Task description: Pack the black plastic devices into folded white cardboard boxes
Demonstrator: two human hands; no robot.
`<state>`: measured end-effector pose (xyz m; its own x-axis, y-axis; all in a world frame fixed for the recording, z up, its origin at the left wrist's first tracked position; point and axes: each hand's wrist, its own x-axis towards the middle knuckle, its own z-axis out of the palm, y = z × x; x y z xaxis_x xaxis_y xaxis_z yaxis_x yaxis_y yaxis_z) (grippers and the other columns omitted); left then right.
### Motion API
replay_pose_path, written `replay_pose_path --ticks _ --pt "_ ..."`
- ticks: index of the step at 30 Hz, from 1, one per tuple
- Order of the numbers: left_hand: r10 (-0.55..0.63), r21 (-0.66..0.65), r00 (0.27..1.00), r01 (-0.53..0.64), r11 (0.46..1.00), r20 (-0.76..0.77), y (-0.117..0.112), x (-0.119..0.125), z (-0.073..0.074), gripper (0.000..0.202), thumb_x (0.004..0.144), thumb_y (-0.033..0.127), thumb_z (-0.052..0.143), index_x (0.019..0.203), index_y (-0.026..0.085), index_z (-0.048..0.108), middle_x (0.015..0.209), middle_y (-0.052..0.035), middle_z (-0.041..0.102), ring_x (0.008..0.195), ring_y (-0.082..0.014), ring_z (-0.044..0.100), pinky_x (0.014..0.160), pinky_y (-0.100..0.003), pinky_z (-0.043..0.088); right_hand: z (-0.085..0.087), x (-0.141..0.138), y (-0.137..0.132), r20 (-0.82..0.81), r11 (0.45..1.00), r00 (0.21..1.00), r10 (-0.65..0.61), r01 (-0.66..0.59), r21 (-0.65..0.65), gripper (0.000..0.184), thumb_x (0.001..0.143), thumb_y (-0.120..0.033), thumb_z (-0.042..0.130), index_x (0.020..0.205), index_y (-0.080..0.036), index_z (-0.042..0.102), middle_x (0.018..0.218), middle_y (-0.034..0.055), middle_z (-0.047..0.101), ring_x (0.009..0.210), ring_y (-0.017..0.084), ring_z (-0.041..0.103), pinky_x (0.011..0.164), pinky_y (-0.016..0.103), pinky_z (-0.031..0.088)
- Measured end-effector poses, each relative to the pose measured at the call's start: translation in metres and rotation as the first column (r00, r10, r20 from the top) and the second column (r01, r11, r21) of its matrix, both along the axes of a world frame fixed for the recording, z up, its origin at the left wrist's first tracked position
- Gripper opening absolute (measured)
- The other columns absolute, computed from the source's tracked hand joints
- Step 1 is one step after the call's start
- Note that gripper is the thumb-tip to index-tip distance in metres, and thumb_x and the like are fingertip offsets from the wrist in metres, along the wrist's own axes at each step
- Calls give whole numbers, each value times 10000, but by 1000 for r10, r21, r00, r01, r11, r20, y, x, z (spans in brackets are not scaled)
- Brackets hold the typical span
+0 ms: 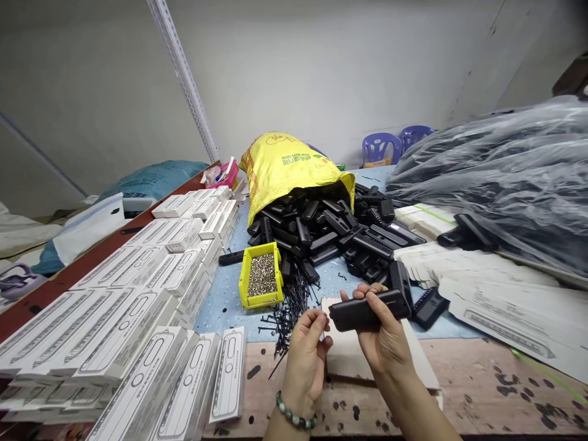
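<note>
My right hand [383, 334] grips a black plastic casing [367, 311] and holds it level just above the table. My left hand [307, 349], with a green bead bracelet at the wrist, has its fingers pinched together close to the casing's left end; what it pinches is too small to make out. A loose heap of thin black pins [290, 306] lies just beyond my left hand. A yellow bin of small metal screws [261, 275] stands behind the pins. Under my hands lies a flat white card [342, 352].
A yellow sack [287, 165] spills many black casings [331, 229] across the blue tabletop. Stacks of white printed boxes [138, 306] fill the left side. Flat white cartons [496, 294] and grey plastic bags [500, 165] lie on the right. Purple chairs [381, 147] stand at the back.
</note>
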<state>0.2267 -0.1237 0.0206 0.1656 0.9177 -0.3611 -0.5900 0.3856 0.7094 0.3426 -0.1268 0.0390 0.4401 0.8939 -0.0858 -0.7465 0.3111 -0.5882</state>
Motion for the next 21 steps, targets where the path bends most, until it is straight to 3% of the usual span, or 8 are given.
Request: replay_pose_path --ticks 5,10,15,18,21 --pt "41 48 999 -39 998 -29 -2 5 -2 435 553 391 875 787 131 616 749 29 566 642 -27 454 604 -145 387 4 -2 -3 -8 1000 1000 -17 18 22 250 708 -204 769 825 -233 550 850 -67 552 736 83 544 999 461 473" --pt "-17 41 1000 18 999 -19 -5 11 -4 446 562 414 862 765 120 595 701 26 528 612 -32 425 592 -158 368 -2 1 -2 5 998 999 42 -42 50 262 708 -184 768 834 -227 543 833 -58 545 729 75 544 882 334 517" --pt "-62 54 994 67 996 -91 -13 18 -17 398 640 430 809 801 121 617 752 -2 558 637 -45 430 603 -162 372 -8 9 -9 165 997 985 -41 28 76 230 743 -224 747 858 -240 549 813 -46 568 757 103 580 817 295 510" --pt "-102 61 970 118 991 -220 -11 8 -25 346 697 379 779 887 109 674 813 -47 600 702 -79 492 610 -167 384 -4 27 -21 464 998 885 -29 2 59 212 754 -250 743 885 -241 578 847 -11 617 818 155 616 816 327 511" --pt "-113 72 891 160 985 -439 -3 -10 -28 451 824 393 640 1216 179 586 1072 -90 603 875 -141 565 688 -210 453 -11 48 -27 723 983 667 -183 119 140 222 719 -221 771 878 -220 617 881 29 653 908 204 629 877 364 497"
